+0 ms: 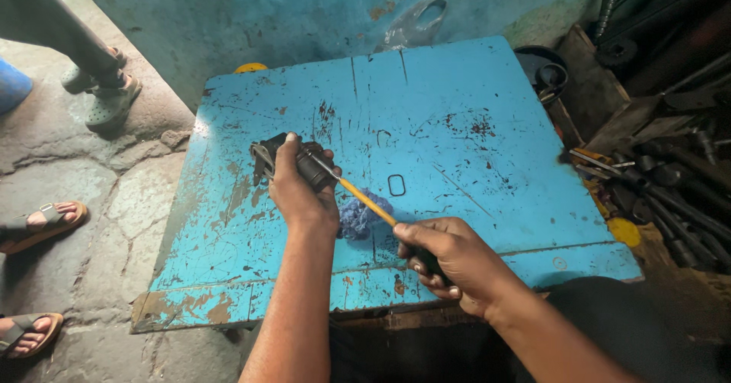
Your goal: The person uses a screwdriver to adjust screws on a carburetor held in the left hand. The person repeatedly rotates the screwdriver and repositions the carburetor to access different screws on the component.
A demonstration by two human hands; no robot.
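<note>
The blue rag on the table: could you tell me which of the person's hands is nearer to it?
Left. The left hand, holding a dark metal part, sits right against the blue rag; the right hand, gripping the screwdriver, is slightly farther off.

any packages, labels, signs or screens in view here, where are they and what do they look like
plastic bag: against the wall behind the blue table, crumpled, clear grey.
No labels, signs or screens show.

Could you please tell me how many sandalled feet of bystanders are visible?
4: two sandalled feet top left beside the table, one at the left edge, one bottom left; others may be out of view.
</note>
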